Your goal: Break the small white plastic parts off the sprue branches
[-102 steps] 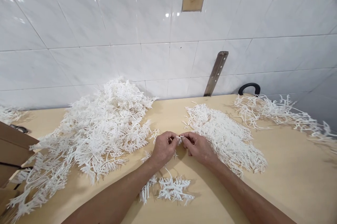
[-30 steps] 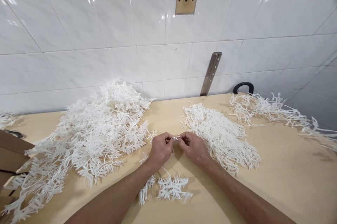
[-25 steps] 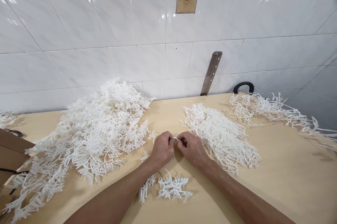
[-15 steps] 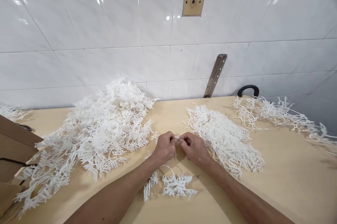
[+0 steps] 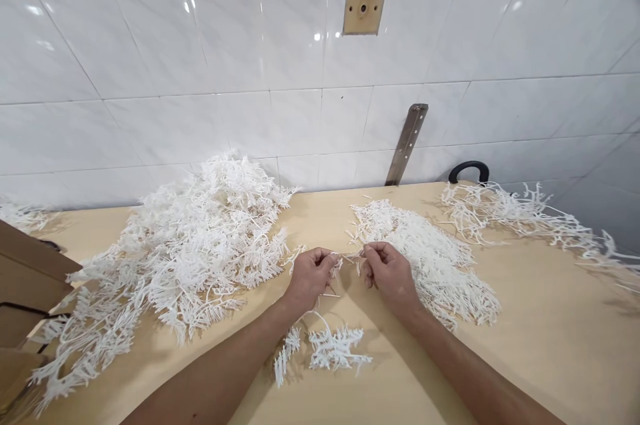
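My left hand [image 5: 311, 276] pinches a thin white branching plastic strand [image 5: 336, 265] between thumb and fingertips. A short way to its right, my right hand [image 5: 389, 273] is closed on a slender part of the white plastic, which spans the gap between both hands. Whether it is one piece or two, I cannot tell. From beneath my left hand a curved stem runs down to a bristly white plastic sprig [image 5: 337, 348] lying on the table. A smaller bristly piece [image 5: 287, 353] lies left of it, partly behind my left forearm.
A big heap of bristly white sprigs [image 5: 215, 232] lies left, a pile of loose white sticks [image 5: 430, 258] right. Bare branching stems [image 5: 520, 212] trail along the far right near a black handle [image 5: 469, 170]. A cardboard box [image 5: 35, 278] stands at the left edge of the table [image 5: 550, 332].
My hands have moved apart, the right one shifting rightward, and the white plastic now spans the wider gap between them. Both still pinch. The view has shifted slightly.
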Action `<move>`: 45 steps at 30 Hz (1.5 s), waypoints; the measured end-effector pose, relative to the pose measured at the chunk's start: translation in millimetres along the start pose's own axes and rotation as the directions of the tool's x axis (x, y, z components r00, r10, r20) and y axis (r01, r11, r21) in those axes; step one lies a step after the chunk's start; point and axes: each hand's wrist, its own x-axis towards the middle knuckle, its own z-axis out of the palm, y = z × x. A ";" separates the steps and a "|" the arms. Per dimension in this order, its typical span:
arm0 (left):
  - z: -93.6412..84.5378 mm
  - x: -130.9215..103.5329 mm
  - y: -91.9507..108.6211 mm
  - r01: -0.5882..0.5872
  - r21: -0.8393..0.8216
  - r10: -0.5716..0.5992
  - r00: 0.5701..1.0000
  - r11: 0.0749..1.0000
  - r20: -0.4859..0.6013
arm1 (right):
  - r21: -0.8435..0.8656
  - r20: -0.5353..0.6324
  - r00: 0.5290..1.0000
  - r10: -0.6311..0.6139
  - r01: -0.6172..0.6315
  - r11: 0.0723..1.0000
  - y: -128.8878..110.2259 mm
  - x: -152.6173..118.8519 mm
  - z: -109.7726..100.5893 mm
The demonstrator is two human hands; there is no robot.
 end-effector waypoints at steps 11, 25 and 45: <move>-0.9 1.1 4.0 0.070 -0.060 -0.071 0.997 0.996 -0.006 | -0.180 0.221 0.975 0.012 0.028 0.983 -5.6 -10.3 0.4; 0.1 -0.1 0.8 0.049 -0.019 -0.049 0.999 0.999 0.001 | -0.406 0.252 0.957 -0.140 0.237 0.883 -3.0 -13.7 9.2; -1.7 -7.9 10.1 -0.136 0.234 0.116 0.988 0.963 0.097 | -0.421 0.287 0.939 -0.190 0.302 0.855 -3.4 -16.7 11.4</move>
